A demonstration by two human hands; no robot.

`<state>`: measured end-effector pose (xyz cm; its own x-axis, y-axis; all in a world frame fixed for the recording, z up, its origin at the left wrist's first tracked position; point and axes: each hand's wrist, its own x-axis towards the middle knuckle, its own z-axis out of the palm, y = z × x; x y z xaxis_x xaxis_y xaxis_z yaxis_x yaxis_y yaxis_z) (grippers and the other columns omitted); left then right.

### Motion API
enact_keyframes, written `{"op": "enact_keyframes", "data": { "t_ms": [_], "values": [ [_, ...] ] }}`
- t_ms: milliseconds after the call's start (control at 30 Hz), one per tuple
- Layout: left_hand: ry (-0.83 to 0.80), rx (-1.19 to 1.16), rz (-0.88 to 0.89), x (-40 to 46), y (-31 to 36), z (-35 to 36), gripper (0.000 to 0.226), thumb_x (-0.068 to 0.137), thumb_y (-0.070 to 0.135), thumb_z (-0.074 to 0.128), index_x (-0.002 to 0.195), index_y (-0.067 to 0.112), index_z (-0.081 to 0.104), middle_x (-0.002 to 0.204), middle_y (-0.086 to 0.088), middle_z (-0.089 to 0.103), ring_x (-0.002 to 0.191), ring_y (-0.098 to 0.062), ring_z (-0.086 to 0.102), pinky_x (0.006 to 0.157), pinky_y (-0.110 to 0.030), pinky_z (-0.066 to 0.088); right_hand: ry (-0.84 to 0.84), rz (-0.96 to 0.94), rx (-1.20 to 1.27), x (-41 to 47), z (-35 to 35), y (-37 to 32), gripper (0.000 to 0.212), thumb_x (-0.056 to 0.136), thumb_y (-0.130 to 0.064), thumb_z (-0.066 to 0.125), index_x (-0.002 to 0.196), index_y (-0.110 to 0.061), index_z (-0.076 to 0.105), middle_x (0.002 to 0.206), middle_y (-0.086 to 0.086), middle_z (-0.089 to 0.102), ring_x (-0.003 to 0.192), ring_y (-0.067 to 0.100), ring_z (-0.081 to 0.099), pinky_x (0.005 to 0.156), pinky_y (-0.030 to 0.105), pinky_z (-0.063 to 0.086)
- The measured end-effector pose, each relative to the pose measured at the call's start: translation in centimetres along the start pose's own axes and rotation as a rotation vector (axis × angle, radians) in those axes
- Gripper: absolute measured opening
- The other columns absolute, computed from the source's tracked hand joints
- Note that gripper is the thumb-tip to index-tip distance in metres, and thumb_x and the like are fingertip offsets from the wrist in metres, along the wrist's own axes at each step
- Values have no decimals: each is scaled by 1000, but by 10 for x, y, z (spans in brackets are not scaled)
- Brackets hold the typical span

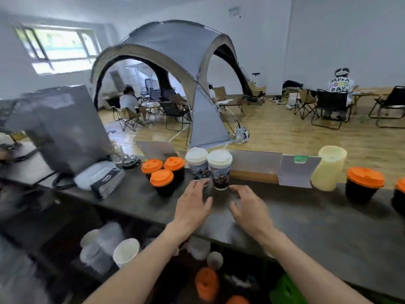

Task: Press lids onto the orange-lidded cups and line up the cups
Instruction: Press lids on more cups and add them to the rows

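Note:
Three black cups with orange lids [161,177] stand clustered on the dark counter [306,220], left of centre. Two white-lidded printed cups [219,168] stand side by side just right of them. My left hand [194,206] and my right hand [249,207] hover open above the counter, just in front of the white-lidded pair, fingers spread and holding nothing. The left fingertips reach the base of the left printed cup; whether they touch it is unclear. Another black cup with an orange lid [365,185] stands far right, and a further one [400,196] is cut off by the frame edge.
A cream-coloured stack of cups [328,168] stands at the back right beside grey card stands [298,171]. A grey machine [59,128] and a wrapped packet [105,178] occupy the left. Below the counter lie spare white cups [126,252] and orange lids [207,284].

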<state>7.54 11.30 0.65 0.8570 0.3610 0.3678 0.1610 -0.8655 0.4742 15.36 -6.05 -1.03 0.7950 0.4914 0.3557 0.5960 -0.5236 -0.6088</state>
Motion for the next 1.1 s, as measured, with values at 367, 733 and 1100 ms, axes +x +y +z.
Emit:
{"op": "enact_keyframes", "data": {
  "t_ms": [367,733,1100],
  "values": [
    [64,64,-285,27,-160,-71,70,88,29,73,152,24,44,152,-8,43,139,-29,45,113,-44,41,-266,-48,128,71,137,-100,85,90,-28,66,161,-25,19,165,3,28,149,22,35,115,39,39],
    [-9,-264,-318,34,-149,-44,76,84,19,76,151,31,42,139,-6,59,121,-23,62,104,-38,50,-340,35,288,86,143,-101,85,85,-15,67,159,-21,26,160,4,38,148,17,34,122,29,27],
    [-219,-333,1,27,-4,30,69,87,32,75,148,32,44,146,3,57,136,-15,51,113,-34,42,135,197,186,-9,26,6,63,88,-13,66,146,-24,45,136,-3,54,122,10,53,102,41,51]
  ]
}}
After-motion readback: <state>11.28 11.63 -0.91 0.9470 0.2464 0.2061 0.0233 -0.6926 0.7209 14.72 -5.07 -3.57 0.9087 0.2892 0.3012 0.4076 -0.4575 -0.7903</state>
